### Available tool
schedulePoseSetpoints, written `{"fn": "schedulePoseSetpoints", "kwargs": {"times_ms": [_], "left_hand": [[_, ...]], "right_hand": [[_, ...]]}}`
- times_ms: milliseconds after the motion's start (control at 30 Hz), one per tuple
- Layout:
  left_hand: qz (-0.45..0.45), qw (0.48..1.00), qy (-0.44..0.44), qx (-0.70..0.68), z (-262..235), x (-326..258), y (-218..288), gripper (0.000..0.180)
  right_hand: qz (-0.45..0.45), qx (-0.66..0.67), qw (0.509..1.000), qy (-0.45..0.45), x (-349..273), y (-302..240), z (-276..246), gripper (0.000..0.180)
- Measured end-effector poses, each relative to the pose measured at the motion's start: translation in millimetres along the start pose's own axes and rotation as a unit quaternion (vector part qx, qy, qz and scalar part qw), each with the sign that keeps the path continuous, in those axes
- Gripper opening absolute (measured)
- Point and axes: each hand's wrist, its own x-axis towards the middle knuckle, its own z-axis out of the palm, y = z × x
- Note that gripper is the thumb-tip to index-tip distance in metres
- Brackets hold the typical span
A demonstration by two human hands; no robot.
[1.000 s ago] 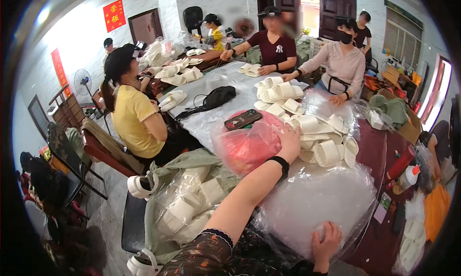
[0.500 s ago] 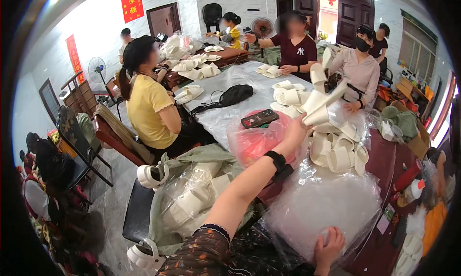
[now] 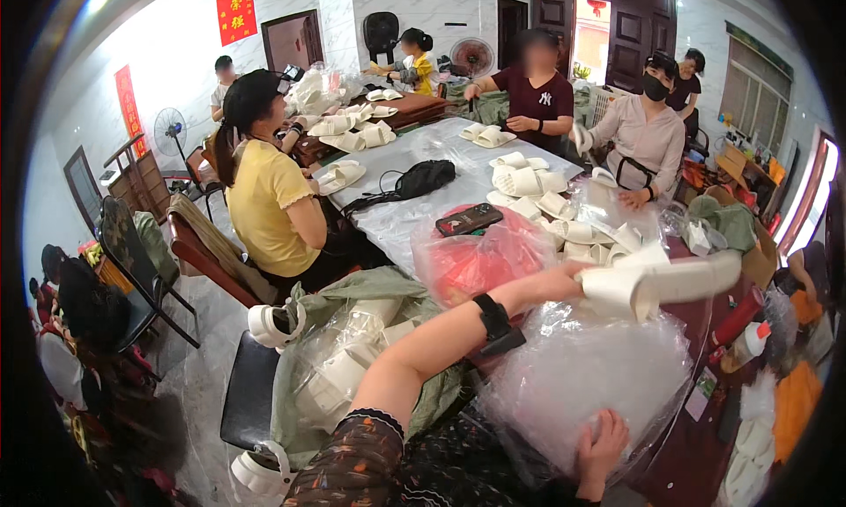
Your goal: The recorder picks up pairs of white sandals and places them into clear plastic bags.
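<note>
My left hand (image 3: 573, 282) reaches across to the right, closed on a pair of cream slippers (image 3: 617, 293). The sole of one slipper sticks out to the right and is smeared by motion; my fingertips are partly hidden behind them. Below it, a stack of clear plastic bags (image 3: 573, 375) lies in front of me. On the near edge of that stack my right hand (image 3: 603, 445) rests flat, fingers stretched out, holding nothing. Behind the held slippers more cream slippers (image 3: 577, 232) are piled on the plastic-covered table (image 3: 388, 234).
A red plastic bag (image 3: 485, 264) carries a phone (image 3: 470, 219). At the left stands an open green sack (image 3: 291, 410) of slippers. A black bag (image 3: 426, 179) lies mid-table. Bottles (image 3: 745, 346) stand at the right. Several people sit around; one handles slippers across the table.
My left hand has swung the slippers down and to the right, away from the pile. They have turned from upright to nearly level. My right hand has stayed on the bags.
</note>
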Motion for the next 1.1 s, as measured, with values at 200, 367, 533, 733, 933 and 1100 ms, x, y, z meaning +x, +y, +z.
{"fn": "schedulePoseSetpoints", "kwargs": {"times_ms": [200, 367, 533, 733, 933, 1100], "left_hand": [[0.0, 0.971, -0.18, 0.158, 28.5, 18.0, -29.4, 0.06], [-0.103, 0.976, -0.147, 0.121, 16.1, 10.9, -53.2, 0.061], [-0.17, 0.978, -0.117, 0.023, 11.9, -26.2, -74.3, 0.059], [-0.201, 0.944, 0.009, 0.262, 25.8, -50.0, -127.6, 0.057], [-0.076, 0.956, -0.011, 0.283, 36.1, -59.0, -170.9, 0.035], [-0.144, 0.921, 0.037, 0.359, 42.1, -71.3, -145.4, 0.033]], "right_hand": [[-0.021, 0.004, 1.0, 0.017, -1.7, 3.6, -2.1, 0.046], [-0.02, -0.044, 0.999, 0.008, -2.8, 8.8, 6.1, 0.053], [-0.022, -0.041, 0.999, -0.001, -5.3, 15.6, 10.4, 0.057], [0.018, -0.012, 0.999, -0.025, -3.3, 8.4, -3.7, 0.058], [0.018, 0.133, 0.975, -0.177, 25.6, 9.1, -63.4, 0.051], [0.089, 0.15, 0.944, -0.279, 38.1, 18.7, -115.2, 0.044]]}}
